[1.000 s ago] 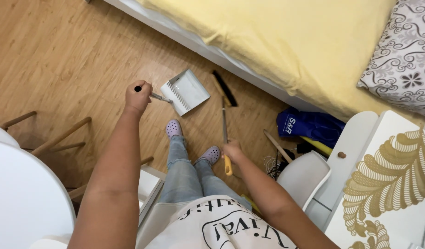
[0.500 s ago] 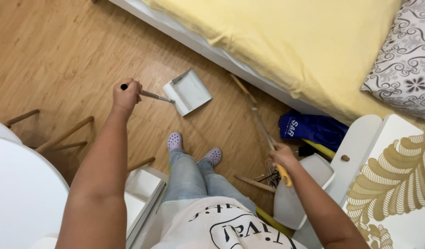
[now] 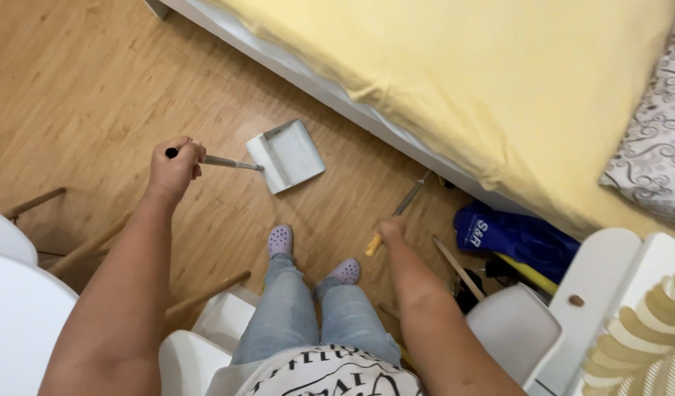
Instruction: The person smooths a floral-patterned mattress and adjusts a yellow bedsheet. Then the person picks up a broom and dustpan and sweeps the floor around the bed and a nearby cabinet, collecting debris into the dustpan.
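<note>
My left hand (image 3: 175,165) grips the thin metal handle of a white dustpan (image 3: 288,154), whose pan rests on the wooden floor ahead of my feet. My right hand (image 3: 390,229) holds the yellow-tipped end of a broom handle (image 3: 405,205). The stick slants away toward the bed, and its brush end is hidden under the bed frame. My feet in lilac clogs (image 3: 280,240) stand between the two hands.
A bed with a yellow sheet (image 3: 499,81) and a patterned pillow (image 3: 649,169) fills the upper right. A blue bag (image 3: 517,235) lies by the bed. White chairs (image 3: 510,330) and a white table (image 3: 15,323) flank me closely.
The broom swung from pointing at the dustpan to the right, then back; its head now reaches under the bed. The dustpan and my left hand stayed nearly in place.
</note>
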